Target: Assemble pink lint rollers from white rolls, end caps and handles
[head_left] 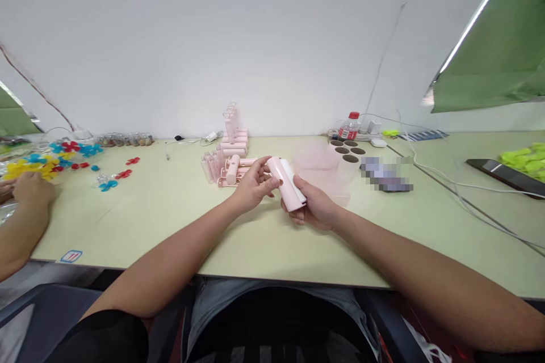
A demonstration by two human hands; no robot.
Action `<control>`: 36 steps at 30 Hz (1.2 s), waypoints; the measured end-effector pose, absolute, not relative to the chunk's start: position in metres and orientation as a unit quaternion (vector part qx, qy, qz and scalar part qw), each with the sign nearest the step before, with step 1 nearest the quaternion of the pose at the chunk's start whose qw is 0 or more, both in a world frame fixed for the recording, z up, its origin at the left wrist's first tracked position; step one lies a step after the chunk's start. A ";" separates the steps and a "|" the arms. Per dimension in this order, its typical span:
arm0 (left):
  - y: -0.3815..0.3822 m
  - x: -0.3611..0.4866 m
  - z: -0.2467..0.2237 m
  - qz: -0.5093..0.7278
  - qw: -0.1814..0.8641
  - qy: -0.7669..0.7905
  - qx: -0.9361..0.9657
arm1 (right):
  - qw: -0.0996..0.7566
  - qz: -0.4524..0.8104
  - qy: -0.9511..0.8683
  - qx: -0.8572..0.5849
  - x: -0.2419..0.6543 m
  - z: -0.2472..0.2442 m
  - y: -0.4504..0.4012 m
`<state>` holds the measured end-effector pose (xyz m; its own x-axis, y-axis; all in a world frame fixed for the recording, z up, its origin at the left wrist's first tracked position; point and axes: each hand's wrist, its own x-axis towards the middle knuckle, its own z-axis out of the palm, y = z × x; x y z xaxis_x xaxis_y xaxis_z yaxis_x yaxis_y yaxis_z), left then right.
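A light pink cylindrical case (285, 186) with a white part along its right side is held tilted above the table. My left hand (254, 186) grips its upper left side, thumb near a small dark hole. My right hand (313, 201) wraps round its lower right end. Just behind my left hand, more pink cylinders (233, 169) and clear pink tubes (209, 167) stand and lie in a group. Translucent pink pieces (317, 167) lie beyond my right hand, partly blurred.
Several dark-topped round tubes (350, 159), a red-capped bottle (349, 126) and cables (457, 184) are at right. A black phone (504, 177) lies farther right. At far left another person's hands (32, 187) touch colourful plastic flowers (70, 146).
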<state>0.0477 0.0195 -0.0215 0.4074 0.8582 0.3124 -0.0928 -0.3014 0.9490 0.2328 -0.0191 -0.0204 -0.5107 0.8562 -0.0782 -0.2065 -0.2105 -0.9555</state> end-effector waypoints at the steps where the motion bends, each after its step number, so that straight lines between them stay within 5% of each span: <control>1: 0.019 0.048 -0.022 0.451 0.532 0.291 0.655 | 0.352 0.726 -0.501 -0.315 0.232 -0.021 -0.019; 6: 0.016 0.045 -0.021 0.412 0.574 0.284 0.648 | 0.296 0.738 -0.521 -0.310 0.229 -0.025 -0.021; 16: 0.017 0.045 -0.016 0.461 0.570 0.282 0.619 | 0.318 0.694 -0.545 -0.347 0.229 -0.032 -0.016; 28: 0.017 0.042 -0.002 0.501 0.602 0.354 0.511 | 0.256 0.488 -0.737 -0.391 0.233 -0.024 -0.021; 36: 0.020 0.044 -0.017 0.335 0.370 0.535 0.682 | 0.337 0.366 -0.762 -0.415 0.234 -0.015 -0.021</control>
